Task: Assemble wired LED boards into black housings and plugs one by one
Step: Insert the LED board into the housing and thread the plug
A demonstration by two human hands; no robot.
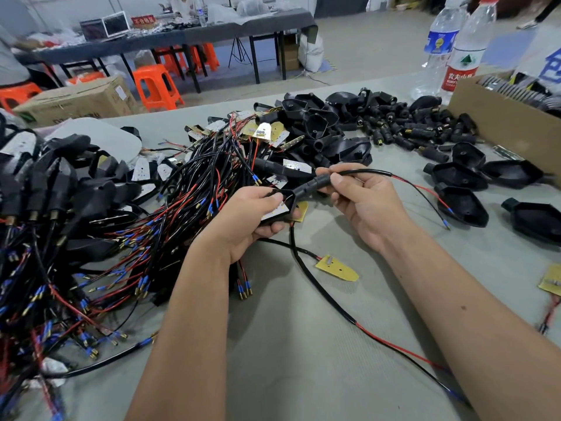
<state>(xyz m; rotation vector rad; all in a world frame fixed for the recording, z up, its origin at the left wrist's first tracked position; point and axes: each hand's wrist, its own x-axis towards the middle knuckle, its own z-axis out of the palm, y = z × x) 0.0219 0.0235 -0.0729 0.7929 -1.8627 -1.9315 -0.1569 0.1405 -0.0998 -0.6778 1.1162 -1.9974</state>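
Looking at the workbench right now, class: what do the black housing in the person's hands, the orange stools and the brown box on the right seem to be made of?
Black teardrop-shaped housing: likely moulded plastic, matte, with thin, even walls.
Orange square-topped stools: probably glossy moulded plastic, uniform colour.
Brown open-topped box: cardboard, dull brown, with a raw cut edge.

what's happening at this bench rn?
A person is assembling LED lights by hand. The left hand grips a black housing with an LED board in it. The right hand pinches the plug on the cable at the housing's neck. Wired boards are piled to the left; empty housings and loose plugs lie behind on the table.
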